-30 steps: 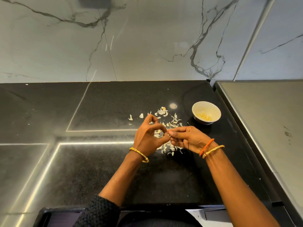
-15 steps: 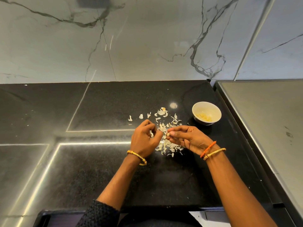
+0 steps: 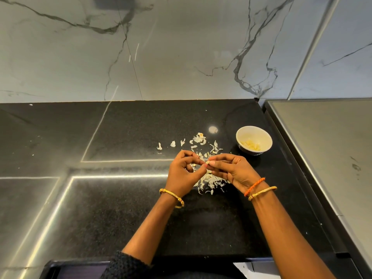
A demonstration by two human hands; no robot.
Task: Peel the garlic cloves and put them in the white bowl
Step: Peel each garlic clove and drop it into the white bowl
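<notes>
Both hands came back together over the pile of papery white garlic skins [image 3: 209, 181]; right hand [image 3: 233, 170] now pinches a small pale garlic clove [image 3: 207, 162], left hand [image 3: 182, 172] touching it.

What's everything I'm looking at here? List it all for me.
white bowl: one, white, on the counter right of the hands
peeled garlic cloves: several, pale yellow, inside the bowl
garlic skins: many, whitish, scattered on the counter under and beyond the hands
garlic clove: one, pale, pinched between both hands
black counter: one
marble wall: grey-veined, behind
bangles: gold on both wrists, orange on the right
left hand, right hand: meeting over the skins
</notes>
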